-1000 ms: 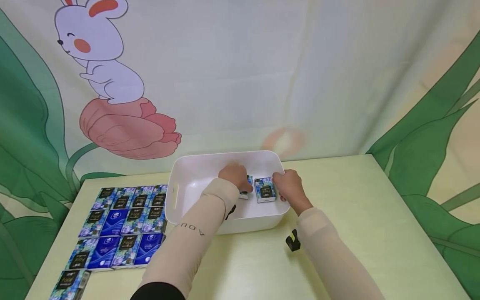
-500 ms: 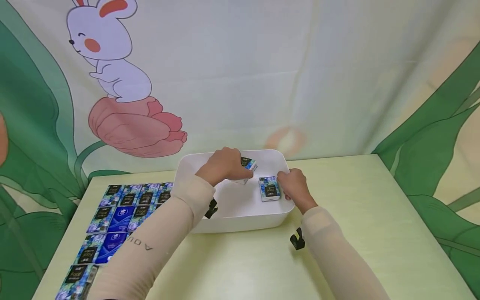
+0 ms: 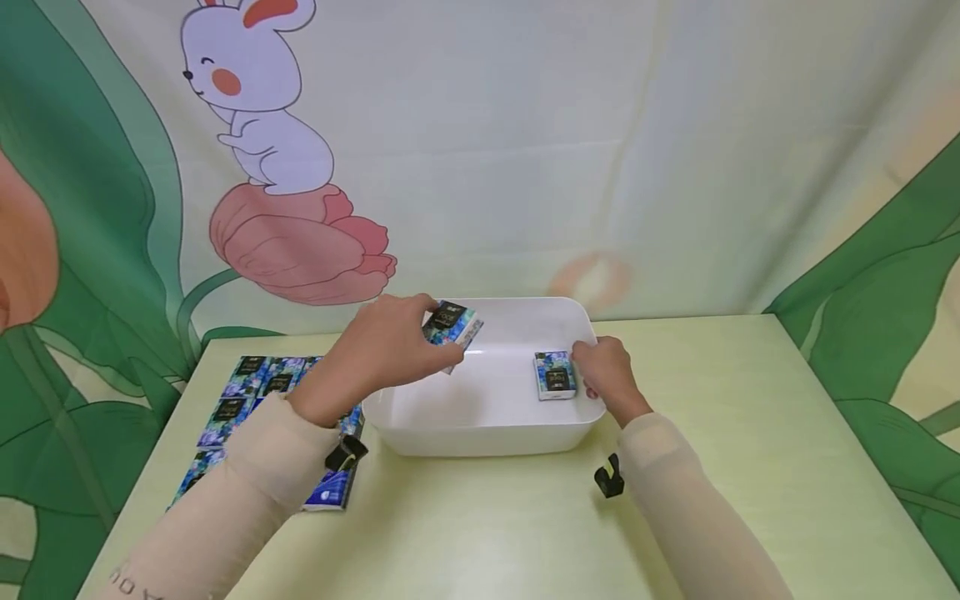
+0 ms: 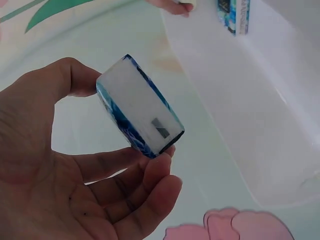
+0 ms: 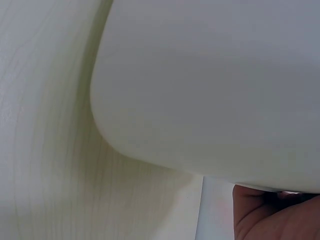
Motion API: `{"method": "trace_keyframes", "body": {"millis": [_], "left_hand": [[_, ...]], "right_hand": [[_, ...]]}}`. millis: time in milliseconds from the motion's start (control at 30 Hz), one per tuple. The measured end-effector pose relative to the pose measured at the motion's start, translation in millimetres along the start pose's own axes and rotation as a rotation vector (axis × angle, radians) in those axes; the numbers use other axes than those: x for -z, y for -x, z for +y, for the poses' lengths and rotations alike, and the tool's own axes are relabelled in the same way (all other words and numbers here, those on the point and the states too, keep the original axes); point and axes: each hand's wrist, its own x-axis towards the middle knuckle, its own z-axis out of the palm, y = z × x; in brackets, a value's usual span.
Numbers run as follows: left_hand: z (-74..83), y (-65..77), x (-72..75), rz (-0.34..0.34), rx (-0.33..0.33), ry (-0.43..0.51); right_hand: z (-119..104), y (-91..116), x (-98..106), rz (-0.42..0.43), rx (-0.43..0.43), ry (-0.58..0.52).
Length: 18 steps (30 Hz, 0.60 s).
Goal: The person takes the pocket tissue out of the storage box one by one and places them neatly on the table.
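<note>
My left hand [image 3: 386, 350] pinches a blue floral pocket tissue pack [image 3: 453, 323] between thumb and fingers, above the left part of a white plastic bin [image 3: 480, 442]. In the left wrist view the pack [image 4: 142, 107] turns a white side outward, with a small dark mark near one end. My right hand [image 3: 609, 373] grips the bin's right end at the rim, some fingers inside the handle slot. Another floral tissue pack [image 3: 555, 375] lies flat on the bin floor beside that hand. From the right wrist, the bin's outer wall [image 5: 200, 100] fills most of the view.
Several tissue packs [image 3: 243, 375], floral and plain dark blue, lie in rows on the table [image 3: 480, 533] left of the bin, partly hidden behind my left arm. A printed curtain [image 3: 480, 167] with a rabbit and leaves hangs behind the table.
My left hand has lifted a tissue pack from the bin floor and carried it up and left, towards the bin's left end. My right hand keeps its grip on the bin.
</note>
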Motion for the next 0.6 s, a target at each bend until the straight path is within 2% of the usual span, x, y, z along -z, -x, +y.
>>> {"method": "trace_keyframes", "body": {"millis": [167, 367, 600], "left_hand": [[-17.9, 30.5, 12.0, 0.088, 0.024, 0.020], [-42.7, 64.2, 17.4, 0.162, 0.062, 0.015], [-72.1, 109.2, 11.7, 0.194, 0.128, 0.014]], "right_hand": [[-0.6, 0.5, 1.1, -0.013, 0.000, 0.000], [-1.8, 1.1, 1.2, -0.027, -0.013, 0.007], [-1.5, -1.3, -0.5, -0.031, -0.012, 0.010]]}}
